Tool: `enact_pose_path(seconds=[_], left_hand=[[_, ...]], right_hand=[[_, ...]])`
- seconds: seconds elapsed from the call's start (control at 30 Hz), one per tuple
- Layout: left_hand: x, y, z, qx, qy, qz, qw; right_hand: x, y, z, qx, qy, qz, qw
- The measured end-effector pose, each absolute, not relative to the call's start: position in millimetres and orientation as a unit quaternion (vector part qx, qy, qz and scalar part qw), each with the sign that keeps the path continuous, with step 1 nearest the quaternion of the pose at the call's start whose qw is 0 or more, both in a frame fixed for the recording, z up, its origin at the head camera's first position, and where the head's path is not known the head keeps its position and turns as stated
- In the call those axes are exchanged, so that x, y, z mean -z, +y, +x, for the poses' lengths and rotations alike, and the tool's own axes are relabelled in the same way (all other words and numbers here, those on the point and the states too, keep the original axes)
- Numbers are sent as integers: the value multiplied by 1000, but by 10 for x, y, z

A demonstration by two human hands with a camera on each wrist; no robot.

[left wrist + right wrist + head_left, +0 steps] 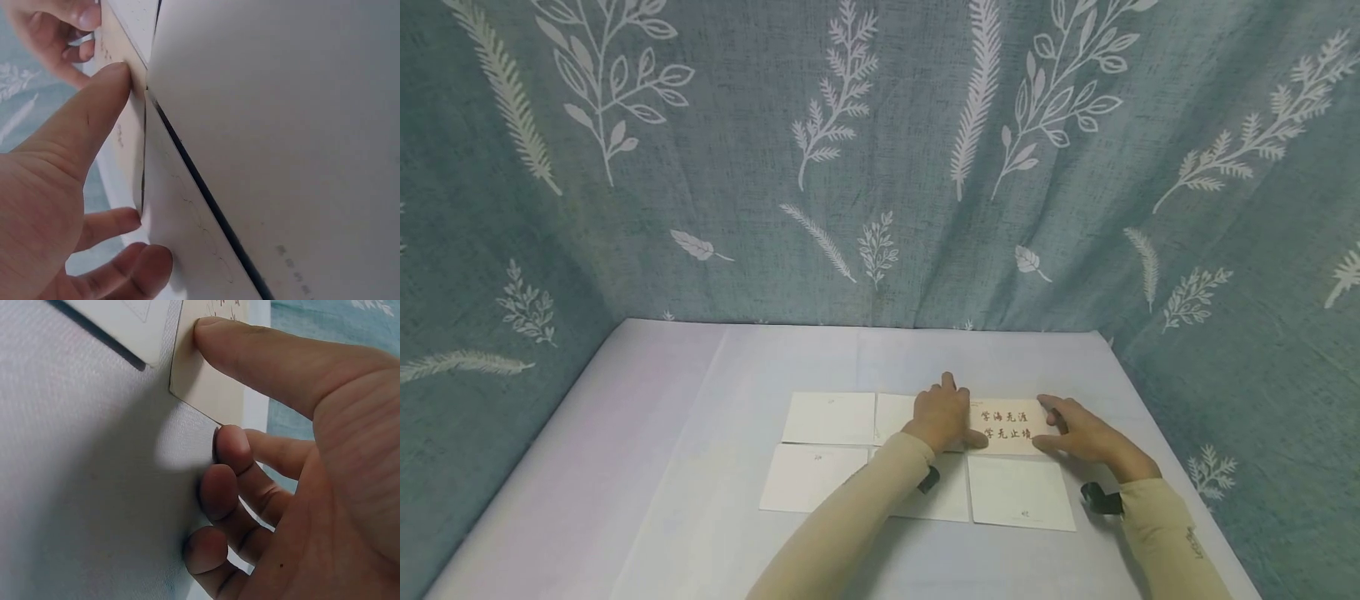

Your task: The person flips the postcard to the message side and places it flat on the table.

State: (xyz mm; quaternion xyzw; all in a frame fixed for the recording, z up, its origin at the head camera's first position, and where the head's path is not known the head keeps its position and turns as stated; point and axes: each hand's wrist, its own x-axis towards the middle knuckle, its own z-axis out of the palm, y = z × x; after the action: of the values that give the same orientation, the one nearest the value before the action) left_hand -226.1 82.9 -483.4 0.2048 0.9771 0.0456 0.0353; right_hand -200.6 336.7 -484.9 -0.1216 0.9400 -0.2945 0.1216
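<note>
A cream postcard [1009, 423] with brown Chinese writing lies at the right end of the far row of cards. My left hand [942, 414] holds its left side; in the left wrist view the thumb [103, 103] is on the printed face and a fingertip is at the edge. At the right side, my right hand [1084, 431] grips the same postcard between thumb and fingers, the thumb [244, 353] on its face. Beneath the left hand, a white card [895, 412] is partly covered. Another white card [1021, 493] lies just nearer than the postcard.
More white cards lie to the left: one far left [830, 418], one near left [808, 479], and a near middle card [946, 493] partly behind the left sleeve. They form two rows on the white tabletop [700, 500]. A leaf-patterned curtain [910, 167] surrounds the table's back and sides.
</note>
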Motion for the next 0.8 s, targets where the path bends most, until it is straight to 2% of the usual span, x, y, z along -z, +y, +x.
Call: enact_pose_path(seconds=[0.27, 0.8], left_hand=[[4854, 814, -2251, -54, 977, 206, 24], [4854, 760, -2221, -200, 962, 188, 6]], right_hand=[[4922, 3369, -2004, 315, 938, -88, 111], [4873, 3331, -1803, 312, 947, -60, 48]])
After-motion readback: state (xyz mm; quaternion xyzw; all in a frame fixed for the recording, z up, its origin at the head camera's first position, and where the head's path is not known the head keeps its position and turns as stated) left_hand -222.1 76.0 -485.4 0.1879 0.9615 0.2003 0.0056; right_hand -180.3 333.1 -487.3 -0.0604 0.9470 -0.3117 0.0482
